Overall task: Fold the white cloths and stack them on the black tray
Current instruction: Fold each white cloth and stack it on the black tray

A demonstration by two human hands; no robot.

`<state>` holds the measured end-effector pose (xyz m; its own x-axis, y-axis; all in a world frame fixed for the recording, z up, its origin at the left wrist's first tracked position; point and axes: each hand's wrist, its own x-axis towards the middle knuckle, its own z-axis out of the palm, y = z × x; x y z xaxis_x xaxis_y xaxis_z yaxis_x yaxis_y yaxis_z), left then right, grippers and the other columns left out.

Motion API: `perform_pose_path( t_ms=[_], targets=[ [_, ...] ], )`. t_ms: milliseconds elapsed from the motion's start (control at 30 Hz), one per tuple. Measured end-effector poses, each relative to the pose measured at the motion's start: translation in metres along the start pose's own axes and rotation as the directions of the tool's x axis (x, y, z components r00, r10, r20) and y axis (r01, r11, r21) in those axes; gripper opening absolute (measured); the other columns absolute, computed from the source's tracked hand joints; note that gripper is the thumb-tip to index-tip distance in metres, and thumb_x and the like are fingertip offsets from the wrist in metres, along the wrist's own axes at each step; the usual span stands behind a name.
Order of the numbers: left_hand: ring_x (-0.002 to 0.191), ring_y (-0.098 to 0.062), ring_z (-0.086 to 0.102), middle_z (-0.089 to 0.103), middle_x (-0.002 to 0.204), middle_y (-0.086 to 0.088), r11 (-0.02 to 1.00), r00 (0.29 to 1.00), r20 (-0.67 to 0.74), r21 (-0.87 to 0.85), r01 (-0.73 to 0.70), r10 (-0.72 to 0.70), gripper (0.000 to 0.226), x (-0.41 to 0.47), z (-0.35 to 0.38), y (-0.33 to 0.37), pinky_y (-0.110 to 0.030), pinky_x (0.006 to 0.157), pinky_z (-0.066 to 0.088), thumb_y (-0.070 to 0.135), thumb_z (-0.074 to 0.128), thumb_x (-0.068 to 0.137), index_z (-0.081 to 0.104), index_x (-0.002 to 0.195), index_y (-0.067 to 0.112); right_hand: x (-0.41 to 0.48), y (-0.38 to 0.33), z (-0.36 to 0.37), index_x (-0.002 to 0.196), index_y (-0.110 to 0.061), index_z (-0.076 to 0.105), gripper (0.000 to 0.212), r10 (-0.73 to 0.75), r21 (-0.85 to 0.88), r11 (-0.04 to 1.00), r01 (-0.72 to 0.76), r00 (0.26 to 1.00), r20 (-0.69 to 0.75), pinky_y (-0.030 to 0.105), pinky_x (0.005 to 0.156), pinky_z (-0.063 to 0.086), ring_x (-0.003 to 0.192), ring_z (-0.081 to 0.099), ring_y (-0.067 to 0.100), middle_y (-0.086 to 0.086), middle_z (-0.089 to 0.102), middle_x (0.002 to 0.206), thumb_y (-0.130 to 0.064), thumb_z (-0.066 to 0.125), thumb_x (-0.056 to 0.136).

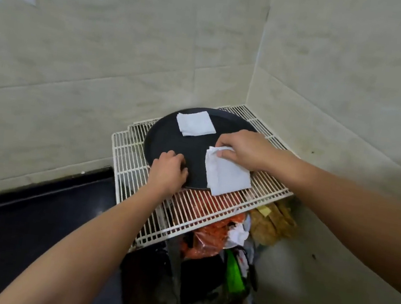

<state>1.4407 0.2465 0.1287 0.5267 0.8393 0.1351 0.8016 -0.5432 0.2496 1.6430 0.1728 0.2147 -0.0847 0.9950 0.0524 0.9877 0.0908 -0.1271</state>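
Observation:
A round black tray [168,135] lies on a white wire rack [128,158] in the corner. One white cloth [195,123], folded into a small square, lies flat on the tray's far side. A second white cloth [227,174] lies over the tray's near right rim, partly on the rack. My right hand [242,148] grips its far edge, where the fabric bunches under my fingers. My left hand [168,170] rests on the tray's near left rim with fingers curled; whether it holds the rim is unclear.
Tiled walls meet just behind the rack. A dark counter [34,220] runs to the left. Under the rack sit bags and packets: red ones [206,238], a brown one [271,223], a green item [235,274].

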Motion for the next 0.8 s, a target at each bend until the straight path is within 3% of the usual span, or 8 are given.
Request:
perform_pose_path(
  t_ms=[300, 600, 800],
  targets=[
    [0.101, -0.023, 0.052, 0.056, 0.108, -0.004, 0.995, 0.995, -0.012, 0.024, 0.1, -0.099, 0.022, 0.026, -0.002, -0.012, -0.041, 0.089, 0.045, 0.032, 0.052, 0.092, 0.06, 0.107, 0.018, 0.095, 0.017, 0.049, 0.111, -0.033, 0.059, 0.024, -0.018, 0.039, 0.999, 0.015, 0.997, 0.076, 0.033, 0.071, 0.038, 0.096, 0.057, 0.018, -0.003, 0.064, 0.113, -0.048, 0.047, 0.095],
    [0.102, -0.022, 0.046, 0.051, 0.11, -0.002, 0.998, 0.995, -0.073, 0.002, 0.062, -0.062, 0.024, 0.031, 0.01, -0.026, -0.036, 0.086, 0.039, 0.034, 0.05, 0.092, 0.06, 0.108, 0.019, 0.136, 0.026, 0.072, 0.117, -0.03, 0.056, 0.027, -0.007, 0.016, 1.0, 0.006, 0.996, 0.086, 0.038, 0.079, 0.042, 0.102, 0.057, 0.024, -0.001, 0.06, 0.115, -0.045, 0.044, 0.097],
    [0.101, -0.02, 0.044, 0.05, 0.107, 0.0, 0.999, 0.992, -0.116, -0.014, 0.051, -0.052, 0.024, 0.032, 0.017, -0.032, -0.034, 0.084, 0.035, 0.036, 0.05, 0.091, 0.059, 0.106, 0.02, 0.133, 0.024, 0.095, 0.125, -0.023, 0.052, 0.035, -0.006, -0.068, 0.998, 0.003, 0.999, -0.039, 0.036, 0.076, 0.042, 0.113, 0.048, 0.021, 0.001, 0.052, 0.119, -0.044, 0.041, 0.099]
  ],
)
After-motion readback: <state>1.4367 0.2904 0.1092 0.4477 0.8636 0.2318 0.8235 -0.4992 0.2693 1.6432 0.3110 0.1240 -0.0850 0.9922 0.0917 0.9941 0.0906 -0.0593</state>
